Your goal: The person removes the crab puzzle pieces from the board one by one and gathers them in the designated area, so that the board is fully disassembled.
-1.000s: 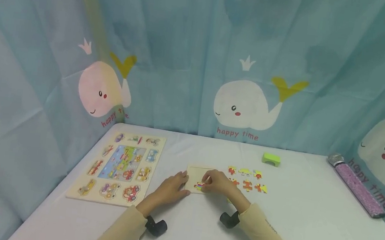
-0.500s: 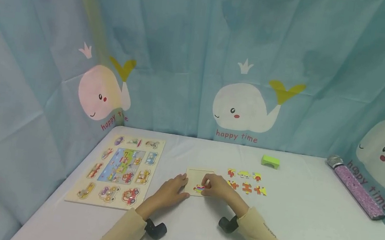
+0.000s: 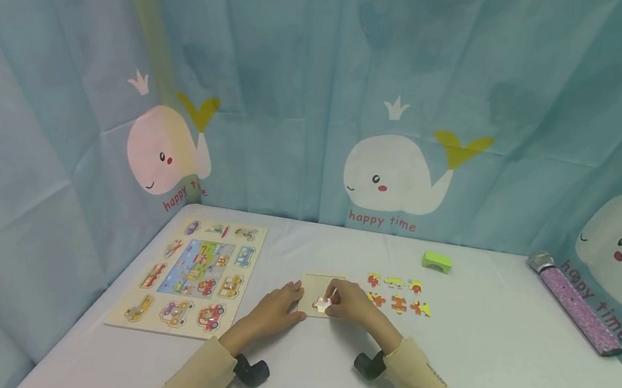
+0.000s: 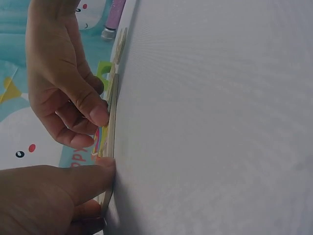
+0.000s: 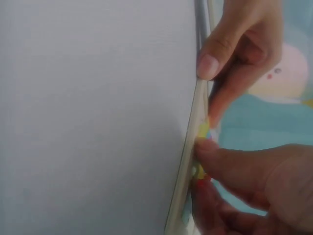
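A small square wooden puzzle board point(image 3: 309, 287) with a raised rim lies on the white table. My left hand point(image 3: 273, 309) holds its left side, fingers along the edge and thumb at the near left corner. Over the board's near part, my right hand point(image 3: 355, 301) pinches a jigsaw piece point(image 3: 322, 304) between thumb and fingers. In the left wrist view rainbow stripes point(image 4: 100, 139) show on the piece, close against the board; the head view shows glare on it. The right wrist view has the right thumb point(image 5: 207, 146) right at the board's rim, hiding part of the piece.
Several loose jigsaw pieces point(image 3: 399, 303) lie in rows right of the board. A large vehicle peg puzzle point(image 3: 171, 306) lies at the left. A green arch block point(image 3: 437, 261) and a pink glittery microphone point(image 3: 579, 308) lie farther right. A whale-print curtain point(image 3: 281, 151) hangs behind.
The jigsaw piece has tilted slightly in my right fingers, its rainbow stripes giving way to a white glare in the head view. My left hand stays on the board's edge.
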Action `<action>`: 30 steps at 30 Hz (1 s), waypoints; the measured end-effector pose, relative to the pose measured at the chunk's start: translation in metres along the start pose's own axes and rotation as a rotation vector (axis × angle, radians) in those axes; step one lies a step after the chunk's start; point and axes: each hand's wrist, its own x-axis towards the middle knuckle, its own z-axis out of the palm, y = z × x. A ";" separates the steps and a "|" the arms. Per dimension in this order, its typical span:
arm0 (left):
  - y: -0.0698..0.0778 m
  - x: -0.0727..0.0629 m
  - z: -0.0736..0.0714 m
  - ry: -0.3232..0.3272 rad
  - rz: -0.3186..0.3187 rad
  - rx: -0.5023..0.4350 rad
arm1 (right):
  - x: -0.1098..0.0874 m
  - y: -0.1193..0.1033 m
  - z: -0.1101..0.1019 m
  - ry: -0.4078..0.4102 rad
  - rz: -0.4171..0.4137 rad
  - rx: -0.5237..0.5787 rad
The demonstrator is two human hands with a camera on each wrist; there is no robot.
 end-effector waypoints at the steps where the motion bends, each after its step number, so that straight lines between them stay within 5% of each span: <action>1: 0.000 0.000 0.000 -0.001 0.002 -0.002 | 0.000 0.001 0.000 0.004 0.004 0.007; 16: 0.000 0.000 0.000 0.004 0.006 -0.007 | 0.003 0.021 -0.013 -0.020 -0.034 0.165; 30: 0.002 -0.001 -0.001 -0.001 -0.018 0.019 | -0.050 0.068 -0.069 -0.020 0.062 0.315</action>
